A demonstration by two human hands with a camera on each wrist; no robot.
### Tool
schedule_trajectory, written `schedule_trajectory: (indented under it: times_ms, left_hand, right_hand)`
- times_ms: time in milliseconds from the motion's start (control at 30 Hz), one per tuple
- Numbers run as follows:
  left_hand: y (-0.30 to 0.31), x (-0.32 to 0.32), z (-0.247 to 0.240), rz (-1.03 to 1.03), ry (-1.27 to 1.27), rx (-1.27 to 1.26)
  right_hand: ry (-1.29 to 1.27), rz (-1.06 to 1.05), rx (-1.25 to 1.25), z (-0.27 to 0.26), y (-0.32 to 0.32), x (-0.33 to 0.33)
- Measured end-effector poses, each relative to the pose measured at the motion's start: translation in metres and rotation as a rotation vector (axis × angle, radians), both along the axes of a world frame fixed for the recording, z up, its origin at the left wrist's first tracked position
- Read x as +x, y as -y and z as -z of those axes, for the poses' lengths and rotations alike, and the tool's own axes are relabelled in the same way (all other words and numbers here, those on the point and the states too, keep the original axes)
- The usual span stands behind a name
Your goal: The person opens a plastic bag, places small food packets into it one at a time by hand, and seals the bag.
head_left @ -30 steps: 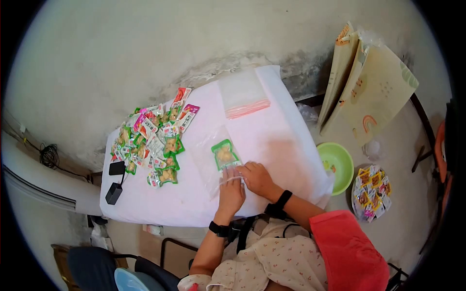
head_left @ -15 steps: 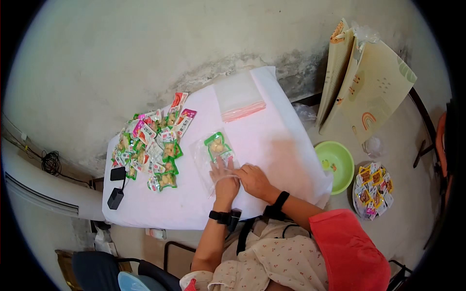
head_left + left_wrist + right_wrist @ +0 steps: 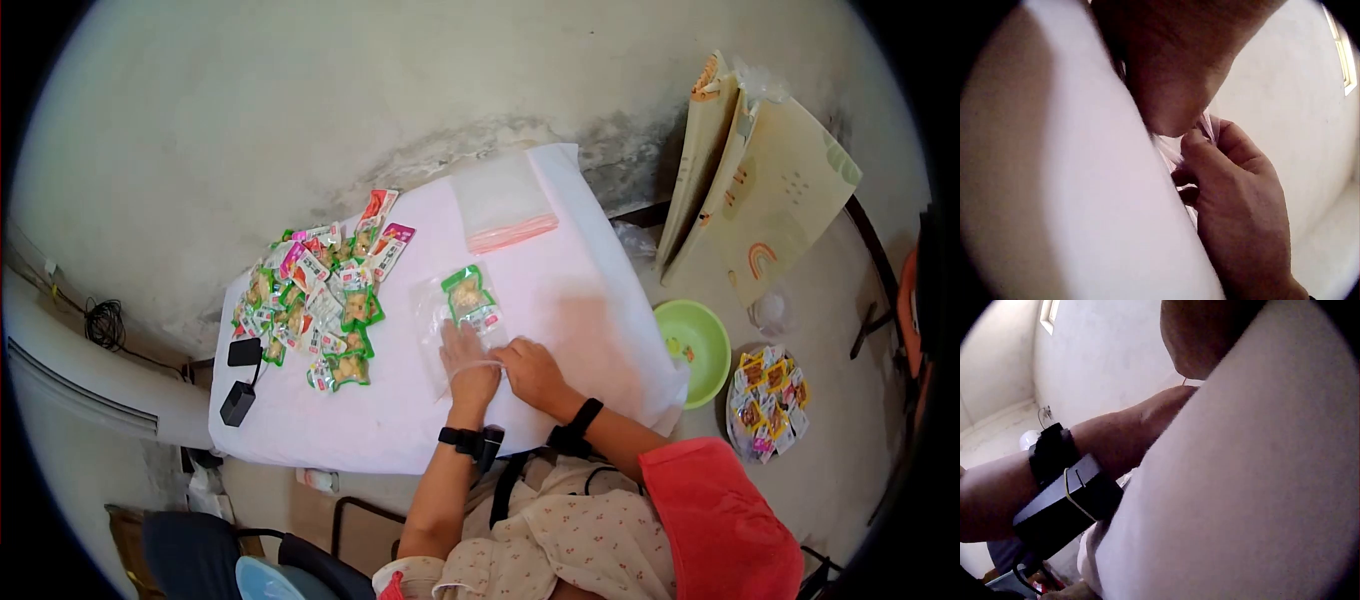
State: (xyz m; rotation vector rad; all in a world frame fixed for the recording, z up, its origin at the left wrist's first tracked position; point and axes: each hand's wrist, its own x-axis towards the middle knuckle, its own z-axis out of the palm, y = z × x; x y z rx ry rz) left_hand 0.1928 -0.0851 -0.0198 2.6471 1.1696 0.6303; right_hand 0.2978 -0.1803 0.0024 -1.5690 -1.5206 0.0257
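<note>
A clear plastic bag lies on the white-covered table with a green-edged food packet inside. My left hand lies flat with straight fingers at the bag's near end, its fingertips by the packet's lower edge. Close on its right, my right hand pinches the bag's mouth edge. In the left wrist view the right hand has thumb and fingers together on clear film, beside the left hand. The right wrist view shows the left forearm and part of the right hand.
A pile of small packets covers the table's left side, near a black box. Flat clear bags with red edges lie at the back. On the floor to the right stand a green basin and a bowl of packets.
The left hand has slid farther over the bag's near end and its fingers have spread out flat. The packet lies slightly farther from the hands. The right hand has stayed at the bag's edge.
</note>
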Motion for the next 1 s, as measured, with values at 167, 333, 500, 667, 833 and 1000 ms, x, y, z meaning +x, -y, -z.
schedule_trajectory:
  times_ms: [167, 333, 500, 667, 833, 1000]
  left_hand:
    - [-0.001, 0.005, -0.008, -0.092, -0.076, -0.101]
    - [-0.004, 0.005, -0.015, -0.042, -0.116, -0.146]
    - [-0.009, 0.013, -0.011, -0.098, -0.158, -0.144]
    - [-0.020, 0.016, -0.007, -0.112, -0.251, -0.111]
    - [-0.004, -0.002, 0.002, 0.049, -0.138, 0.010]
    - [0.037, -0.056, -0.051, 0.461, 0.056, -0.232]
  right_hand:
    - [0.010, 0.022, 0.021, -0.002, 0.000, 0.000]
    - [0.018, 0.023, 0.034, -0.002, 0.000, 0.000]
    - [0.031, 0.036, 0.009, 0.000, -0.001, 0.000]
    - [0.003, 0.039, 0.052, 0.000, -0.003, -0.001]
    - [-0.035, 0.036, 0.014, -0.001, -0.002, 0.001]
    - [-0.071, 0.021, -0.024, -0.002, -0.001, 0.002]
